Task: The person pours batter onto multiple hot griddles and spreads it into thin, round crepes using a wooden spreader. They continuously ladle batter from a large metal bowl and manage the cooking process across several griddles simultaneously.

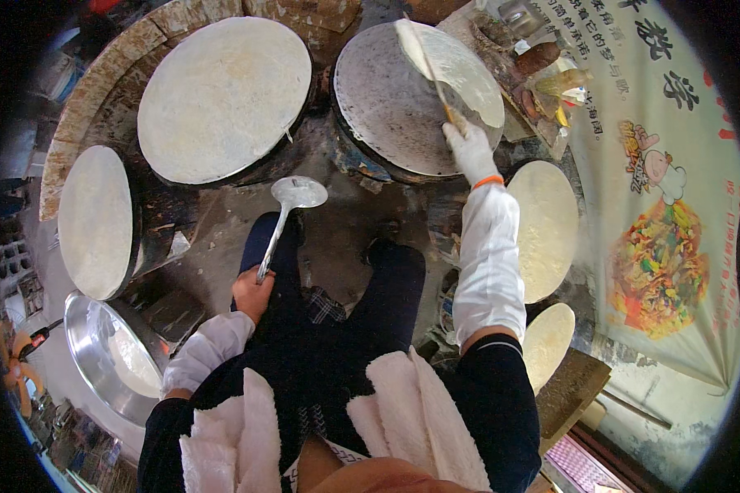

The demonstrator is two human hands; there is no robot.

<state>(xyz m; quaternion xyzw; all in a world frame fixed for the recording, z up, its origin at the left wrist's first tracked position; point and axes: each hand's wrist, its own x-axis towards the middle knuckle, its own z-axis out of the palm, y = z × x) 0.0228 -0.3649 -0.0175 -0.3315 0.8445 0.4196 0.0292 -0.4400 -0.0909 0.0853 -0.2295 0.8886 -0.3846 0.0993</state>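
My gloved right hand (469,149) grips a wooden spreading stick (437,86) over the upper-right round griddle (386,123). Pale batter (471,78) covers that griddle's upper-right part; the rest shows dark, speckled metal. My bare left hand (253,292) is closed around the handle of a metal ladle (298,193), held above my lap with white residue on its bowl. To the upper left, another griddle (222,99) carries a full pale round crepe. A steel basin (90,333) holding white batter sits beside my left forearm.
More pale crepe-covered griddles stand at the left (94,222) and right (541,230), with a smaller round (551,345) below. A cluttered board (514,115) with jars and tools adjoins the upper-right griddle. A printed banner (658,230) hangs at right. An orange fan (12,361) is at far left.
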